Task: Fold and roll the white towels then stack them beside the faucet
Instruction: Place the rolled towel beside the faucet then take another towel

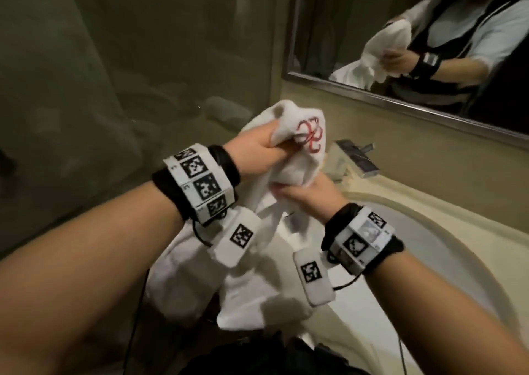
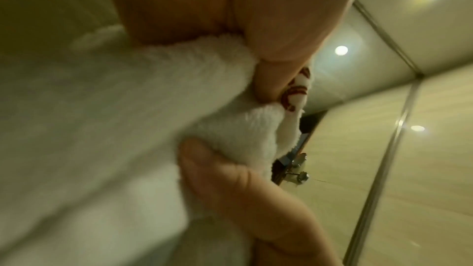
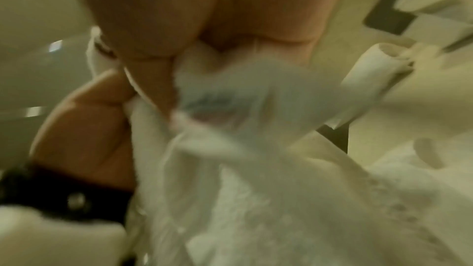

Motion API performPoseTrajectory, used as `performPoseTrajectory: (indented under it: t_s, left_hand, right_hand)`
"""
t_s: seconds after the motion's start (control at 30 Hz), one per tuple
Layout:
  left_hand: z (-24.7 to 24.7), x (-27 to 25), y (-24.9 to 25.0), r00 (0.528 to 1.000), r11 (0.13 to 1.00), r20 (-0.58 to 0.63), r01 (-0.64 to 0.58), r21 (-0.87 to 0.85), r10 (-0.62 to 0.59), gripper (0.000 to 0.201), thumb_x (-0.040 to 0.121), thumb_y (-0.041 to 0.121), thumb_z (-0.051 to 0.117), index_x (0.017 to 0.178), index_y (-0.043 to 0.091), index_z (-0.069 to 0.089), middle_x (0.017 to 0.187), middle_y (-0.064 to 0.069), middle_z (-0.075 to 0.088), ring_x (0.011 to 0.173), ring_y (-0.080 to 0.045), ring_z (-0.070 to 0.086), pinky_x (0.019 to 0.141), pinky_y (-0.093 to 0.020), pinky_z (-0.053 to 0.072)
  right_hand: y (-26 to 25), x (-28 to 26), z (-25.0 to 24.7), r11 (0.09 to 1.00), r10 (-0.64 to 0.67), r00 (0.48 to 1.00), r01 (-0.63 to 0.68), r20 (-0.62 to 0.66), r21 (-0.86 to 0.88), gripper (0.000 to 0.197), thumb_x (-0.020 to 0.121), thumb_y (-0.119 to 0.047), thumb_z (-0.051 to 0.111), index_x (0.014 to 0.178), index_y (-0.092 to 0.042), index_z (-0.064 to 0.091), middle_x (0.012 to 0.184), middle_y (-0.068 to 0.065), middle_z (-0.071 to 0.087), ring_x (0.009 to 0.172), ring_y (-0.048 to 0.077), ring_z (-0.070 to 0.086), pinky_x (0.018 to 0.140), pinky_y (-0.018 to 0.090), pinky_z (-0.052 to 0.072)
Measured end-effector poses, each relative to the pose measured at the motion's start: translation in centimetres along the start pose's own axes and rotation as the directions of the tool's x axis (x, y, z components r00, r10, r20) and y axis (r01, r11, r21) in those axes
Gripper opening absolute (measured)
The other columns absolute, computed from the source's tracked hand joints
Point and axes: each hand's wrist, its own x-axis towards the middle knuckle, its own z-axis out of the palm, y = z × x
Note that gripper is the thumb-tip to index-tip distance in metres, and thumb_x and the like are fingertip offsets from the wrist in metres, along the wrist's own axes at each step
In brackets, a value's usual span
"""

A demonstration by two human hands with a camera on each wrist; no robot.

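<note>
Held up over the bench's left end near the faucet point(image 1: 357, 157), the soft, limp white towel point(image 1: 289, 157) is bunched in both grips, left hand point(image 1: 257, 148) above right hand point(image 1: 309, 196), and I judge it better held by its corners.

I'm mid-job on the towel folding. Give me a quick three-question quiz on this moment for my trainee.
1. True or false: both the left hand and the right hand grip the white towel.
2. What colour is the emblem on the towel? A) blue B) red C) green
3. Fill in: the faucet stands on the far rim of the ____.

Key
1. True; the left hand grips higher up, the right lower.
2. B
3. Sink; the towel is held bunched above its rim, not yet folded or rolled.
</note>
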Motion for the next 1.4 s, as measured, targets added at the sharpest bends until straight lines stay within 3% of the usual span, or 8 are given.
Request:
performPoseTrajectory:
  t_s: [0.2, 0.3, 0.43, 0.73, 0.9, 1.07, 1.3, 1.4]
  left_hand:
    - [4.9, -3.2, 2.6, 0.978, 0.994, 0.181, 0.111, -0.015, -0.107, 0.108, 0.033, 0.078, 0.07, 0.124, 0.033, 0.033, 0.134, 0.001, 0.043, 0.125, -0.011, 0.044, 0.109, -0.036, 0.037]
    - [12.0, -3.8, 4.6, 0.874, 0.985, 0.484, 0.12, -0.128, -0.043, 0.096, 0.047, 0.064, 0.074, 0.129, 0.032, 0.036, 0.133, 0.004, 0.048, 0.121, -0.001, 0.05, 0.101, -0.024, 0.044]
    - [23.1, -2.6, 9.8, 0.764, 0.924, 0.642, 0.284, -0.254, -0.058, 0.038, 0.076, 0.028, 0.068, 0.111, 0.017, 0.057, 0.116, -0.006, 0.062, 0.104, -0.019, 0.06, 0.103, -0.042, 0.044]
    - [38.5, -2.1, 15.6, 0.445, 0.943, 0.895, 0.289, -0.164, 0.019, 0.019, 0.089, 0.021, 0.055, 0.107, 0.02, 0.06, 0.111, -0.002, 0.065, 0.093, -0.013, 0.065, 0.089, -0.025, 0.051]
    - [40.3, -1.0, 14.3, 0.705, 0.985, 0.709, -0.123, 0.125, -0.001, 0.05, 0.083, 0.036, 0.062, 0.123, 0.013, 0.044, 0.118, -0.007, 0.051, 0.103, -0.022, 0.056, 0.087, -0.031, 0.046]
    - [42.0, -1.6, 17.0, 0.651, 0.984, 0.738, -0.113, -0.141, 0.181, 0.064, 0.069, 0.045, 0.073, 0.115, 0.025, 0.032, 0.102, 0.015, 0.048, 0.093, -0.002, 0.053, 0.076, -0.011, 0.047]
    - [42.3, 0.5, 16.8, 0.869, 0.987, 0.467, -0.153, -0.055, 0.161, 0.069, 0.075, 0.02, 0.073, 0.126, 0.006, 0.028, 0.107, -0.002, 0.051, 0.097, -0.019, 0.054, 0.086, -0.025, 0.048]
    - [41.7, 0.6, 15.9, 0.892, 0.981, 0.447, -0.145, 0.126, 0.074, 0.083, 0.07, 0.04, 0.075, 0.13, 0.01, 0.026, 0.13, -0.012, 0.039, 0.117, -0.026, 0.046, 0.102, -0.037, 0.041]
  right_hand:
    - [-4.4, -9.3, -8.7, 0.979, -0.083, 0.959, 0.129, -0.272, 0.156, 0.023, 0.067, -0.003, 0.066, 0.08, -0.021, 0.063, 0.064, -0.015, 0.069, 0.065, -0.002, 0.062, 0.065, 0.015, 0.052]
    - [-7.0, -15.8, -13.2, 0.987, -0.09, 0.905, 0.136, -0.416, 0.083, 0.03, 0.065, -0.011, 0.067, 0.094, -0.015, 0.063, 0.075, -0.012, 0.071, 0.073, 0.001, 0.064, 0.067, 0.018, 0.052]
    - [-9.8, -24.3, -18.9, 0.988, -0.112, 0.811, 0.027, -0.574, -0.155, 0.048, 0.079, -0.003, 0.067, 0.123, 0.0, 0.051, 0.112, 0.008, 0.064, 0.103, 0.016, 0.063, 0.086, 0.026, 0.052]
    - [-8.4, -40.0, -26.6, 0.899, 0.079, 0.564, -0.397, -0.822, -0.186, 0.041, 0.08, -0.012, 0.069, 0.118, -0.014, 0.055, 0.1, -0.009, 0.065, 0.084, -0.008, 0.062, 0.074, 0.007, 0.049]
    - [-3.5, -41.8, -26.7, 0.753, 0.197, 0.515, -0.625, -0.835, -0.208, 0.029, 0.091, -0.035, 0.051, 0.116, -0.021, 0.057, 0.107, -0.005, 0.062, 0.098, 0.008, 0.059, 0.081, 0.015, 0.04]
    - [-3.7, -38.8, -26.5, 0.84, 0.262, 0.567, -0.533, -0.781, -0.106, 0.028, 0.094, -0.044, 0.041, 0.083, -0.025, 0.059, 0.097, 0.007, 0.067, 0.097, 0.028, 0.064, 0.094, 0.05, 0.047]
    - [-8.0, -38.5, -28.2, 0.81, 0.111, 0.654, -0.496, -0.748, -0.314, 0.018, 0.093, -0.033, 0.048, 0.076, -0.029, 0.054, 0.076, -0.011, 0.059, 0.072, 0.006, 0.057, 0.069, 0.016, 0.047]
    - [-9.7, -39.4, -28.7, 0.776, 0.078, 0.637, -0.522, -0.767, -0.354, 0.017, 0.092, -0.035, 0.049, 0.08, -0.026, 0.057, 0.073, -0.009, 0.059, 0.064, 0.006, 0.057, 0.058, 0.012, 0.046]
